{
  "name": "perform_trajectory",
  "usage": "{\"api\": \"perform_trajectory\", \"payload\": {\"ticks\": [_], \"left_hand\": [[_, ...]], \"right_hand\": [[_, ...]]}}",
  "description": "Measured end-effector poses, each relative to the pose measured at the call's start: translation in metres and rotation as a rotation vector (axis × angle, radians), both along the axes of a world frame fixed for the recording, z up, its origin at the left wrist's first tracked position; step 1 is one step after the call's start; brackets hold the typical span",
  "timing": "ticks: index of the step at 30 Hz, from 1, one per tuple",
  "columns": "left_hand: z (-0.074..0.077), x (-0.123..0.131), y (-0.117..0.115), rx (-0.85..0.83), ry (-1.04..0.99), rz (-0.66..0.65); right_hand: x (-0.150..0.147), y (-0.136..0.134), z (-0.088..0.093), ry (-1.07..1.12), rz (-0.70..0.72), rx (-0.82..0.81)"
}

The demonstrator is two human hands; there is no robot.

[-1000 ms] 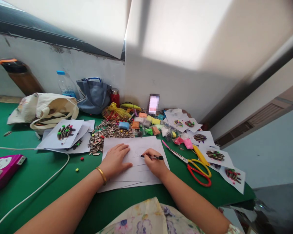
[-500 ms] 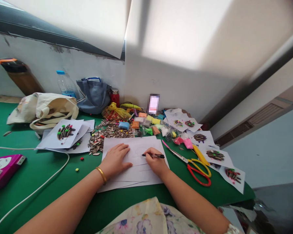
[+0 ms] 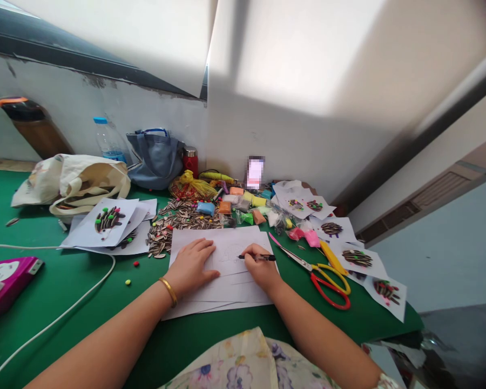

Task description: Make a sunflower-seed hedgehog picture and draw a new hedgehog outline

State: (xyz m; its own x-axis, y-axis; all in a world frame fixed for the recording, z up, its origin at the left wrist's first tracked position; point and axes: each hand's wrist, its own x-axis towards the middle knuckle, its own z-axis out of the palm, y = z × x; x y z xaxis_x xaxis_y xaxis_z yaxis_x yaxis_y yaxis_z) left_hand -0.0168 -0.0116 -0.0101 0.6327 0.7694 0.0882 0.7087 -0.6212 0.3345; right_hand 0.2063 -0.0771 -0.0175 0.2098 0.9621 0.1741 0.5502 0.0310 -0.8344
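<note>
White sheets of paper (image 3: 227, 294) lie stacked on the green table in front of me, with a faint rounded pencil-like outline on the top one. My left hand (image 3: 192, 266) rests flat on the left part of the paper, fingers spread, holding nothing. In my right hand (image 3: 262, 270) is a black pen (image 3: 265, 257), pinched between the fingers, its tip at the right side of the outline. A heap of striped sunflower seeds (image 3: 182, 217) lies just behind the paper.
Scissors (image 3: 330, 283) and a yellow cutter (image 3: 332, 257) lie right. Seed-decorated cards (image 3: 358, 258) line the right edge; more cards (image 3: 109, 221) sit left. Clay packets (image 3: 243, 203), a blue bag (image 3: 156, 159), a phone (image 3: 255, 173) stand behind. A white cable (image 3: 85, 292) crosses left.
My right hand and the pen have shifted slightly to the right over the paper. My left hand has stayed in place.
</note>
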Motion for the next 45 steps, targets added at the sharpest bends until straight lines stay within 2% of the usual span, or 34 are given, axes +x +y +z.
{"api": "perform_trajectory", "payload": {"ticks": [8,20,35,45], "left_hand": [[0.0,0.0,0.0,0.005,0.006,-0.005],[-0.002,-0.001,0.001,-0.008,-0.019,-0.001],[0.001,0.001,0.001,-0.019,-0.016,-0.004],[-0.003,0.0,0.001,0.004,-0.004,-0.005]], "right_hand": [[0.001,0.001,0.0,-0.015,0.017,-0.011],[0.007,0.005,-0.007,0.019,-0.035,-0.005],[0.011,0.006,-0.006,0.012,-0.07,0.011],[0.012,0.007,-0.008,0.019,-0.058,-0.017]]}}
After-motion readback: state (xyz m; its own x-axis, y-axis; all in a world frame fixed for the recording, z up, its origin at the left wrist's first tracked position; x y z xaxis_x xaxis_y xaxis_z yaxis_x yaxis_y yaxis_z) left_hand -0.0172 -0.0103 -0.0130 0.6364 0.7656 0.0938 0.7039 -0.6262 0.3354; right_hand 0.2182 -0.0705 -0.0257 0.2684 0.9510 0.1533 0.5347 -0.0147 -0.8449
